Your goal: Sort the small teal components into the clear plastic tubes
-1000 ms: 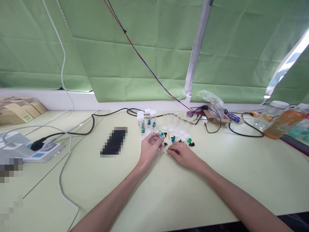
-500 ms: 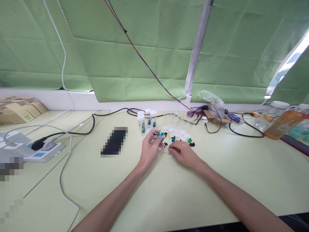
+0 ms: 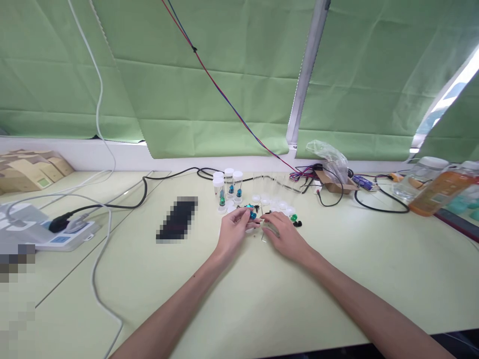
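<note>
My left hand [image 3: 234,228] is closed, with a small shiny blue part [image 3: 253,215] pinched between thumb and fingers. Just to its right, my right hand [image 3: 283,232] has thumb and index finger apart, its fingertips close to those of my left hand. A thin bent metal rod, like a hex key [image 3: 264,238], lies on the table under the right thumb. Beyond the hands are a small green part [image 3: 294,218] and black pieces [image 3: 298,224]. Clear tubes with white caps [image 3: 219,195] stand behind the left hand, blue and green parts inside.
More clear tubes [image 3: 275,187] stand at the back. A blurred-out dark rectangle [image 3: 177,219] lies left of the hands. Far left is a power strip [image 3: 65,240] with cables. At right are a small cardboard box [image 3: 339,187], an orange bottle [image 3: 437,195] and a clear jar [image 3: 419,178].
The blue part in my left hand has turned and shows nearer the fingertips. My right thumb and index finger have spread apart, the index finger reaching slightly farther forward.
</note>
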`<state>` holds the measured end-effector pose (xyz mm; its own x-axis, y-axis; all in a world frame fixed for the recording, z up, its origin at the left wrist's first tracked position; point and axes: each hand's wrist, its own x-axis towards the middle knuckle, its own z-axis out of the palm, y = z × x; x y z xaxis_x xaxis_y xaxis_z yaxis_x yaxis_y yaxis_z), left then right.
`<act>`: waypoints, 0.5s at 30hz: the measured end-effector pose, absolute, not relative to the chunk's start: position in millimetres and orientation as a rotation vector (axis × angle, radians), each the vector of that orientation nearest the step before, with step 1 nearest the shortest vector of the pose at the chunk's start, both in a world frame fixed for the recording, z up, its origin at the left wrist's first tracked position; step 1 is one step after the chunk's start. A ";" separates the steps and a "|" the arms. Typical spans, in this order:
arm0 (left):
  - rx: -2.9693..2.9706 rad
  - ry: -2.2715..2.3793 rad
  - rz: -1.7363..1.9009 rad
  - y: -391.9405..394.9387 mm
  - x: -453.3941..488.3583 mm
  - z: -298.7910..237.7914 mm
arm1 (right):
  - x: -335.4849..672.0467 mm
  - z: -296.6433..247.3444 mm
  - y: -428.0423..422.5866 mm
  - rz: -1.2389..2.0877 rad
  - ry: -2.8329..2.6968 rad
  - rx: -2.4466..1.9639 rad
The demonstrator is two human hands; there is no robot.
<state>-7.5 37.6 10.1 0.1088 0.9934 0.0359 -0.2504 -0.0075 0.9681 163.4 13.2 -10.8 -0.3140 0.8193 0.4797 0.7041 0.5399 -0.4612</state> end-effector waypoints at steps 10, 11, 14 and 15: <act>1.101 0.909 1.314 38.8 -8.1 9.1 | 161.4 -11.2 12.1 0.157 -2.270 -1.218; 1.089 0.892 1.317 38.7 -8.2 9.6 | 161.4 -11.0 11.8 0.157 -2.292 -1.219; 1.041 0.850 1.321 38.1 -8.7 11.2 | 161.7 -10.9 10.9 0.159 -2.354 -1.217; 1.026 0.840 1.318 37.7 -8.9 11.9 | 161.8 -11.0 10.7 0.156 -2.368 -1.217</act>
<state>-8.9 37.7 11.9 0.0953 0.9929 0.0718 -0.3549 -0.0335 0.9343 161.8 10.7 -11.0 -0.4958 0.7923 0.3555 0.7387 0.6000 -0.3070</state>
